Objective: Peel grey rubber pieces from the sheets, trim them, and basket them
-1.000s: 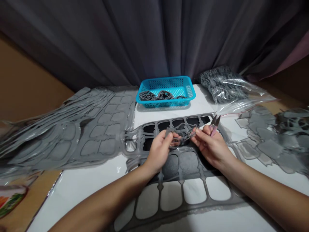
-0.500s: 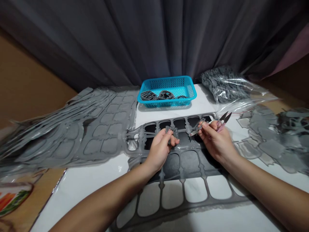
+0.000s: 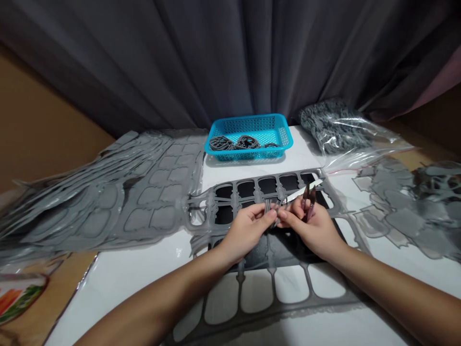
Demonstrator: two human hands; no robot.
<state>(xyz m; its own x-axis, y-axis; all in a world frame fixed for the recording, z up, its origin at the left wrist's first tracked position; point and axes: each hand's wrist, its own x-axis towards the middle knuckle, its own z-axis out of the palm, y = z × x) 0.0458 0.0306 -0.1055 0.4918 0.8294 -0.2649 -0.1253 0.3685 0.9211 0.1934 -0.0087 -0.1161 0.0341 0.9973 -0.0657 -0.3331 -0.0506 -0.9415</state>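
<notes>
My left hand (image 3: 252, 227) is closed on a small bundle of thin grey rubber gaskets (image 3: 267, 205), pinched between thumb and fingers. Tucked in the fingers of my right hand (image 3: 317, 228) are small thread snips (image 3: 309, 199), their dark blades pointing up and away. The thumb and fingertip of that same hand meet the bundle, so both hands touch at the gaskets. A pale strip (image 3: 300, 193) shows just beyond the right fingers; I cannot make out what it is. Beneath both hands lies a grey rubber sheet (image 3: 239, 293) with rounded openings, partly over a black board (image 3: 257, 252).
A blue basket (image 3: 248, 154) with several grey loops stands at the back. Layered grey sheets (image 3: 154, 192) are piled at left. At right are a clear bag (image 3: 338, 127) of grey pieces and a heap of grey scraps (image 3: 406, 211). A dark curtain (image 3: 230, 62) hangs behind.
My right hand has moved left and my left hand slightly right, so they now meet at the gasket bundle. The snips have turned more upright. The basket and sheets stay put.
</notes>
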